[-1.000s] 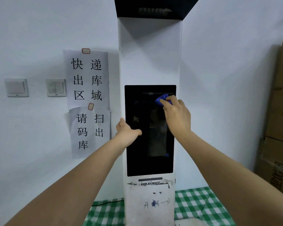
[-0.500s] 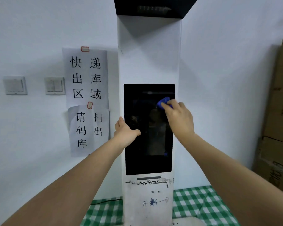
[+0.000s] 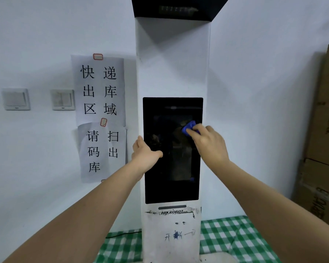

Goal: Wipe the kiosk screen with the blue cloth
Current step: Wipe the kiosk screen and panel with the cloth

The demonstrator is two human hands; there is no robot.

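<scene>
A tall white kiosk (image 3: 172, 69) stands against the wall, with a dark upright screen (image 3: 167, 188) in its middle. My right hand (image 3: 209, 143) presses a small bunched blue cloth (image 3: 188, 127) against the screen's upper right part; most of the cloth is hidden under my fingers. My left hand (image 3: 143, 153) grips the kiosk's left edge at screen height, thumb lying on the glass.
Paper signs (image 3: 100, 114) and two wall switches (image 3: 39, 99) hang on the wall to the left. Stacked cardboard boxes (image 3: 323, 139) stand at the right. A green checked cloth (image 3: 234, 238) covers the surface at the kiosk's foot.
My right hand has slid the blue cloth downward along the right side of the screen. My left hand has kept its grip on the left edge.
</scene>
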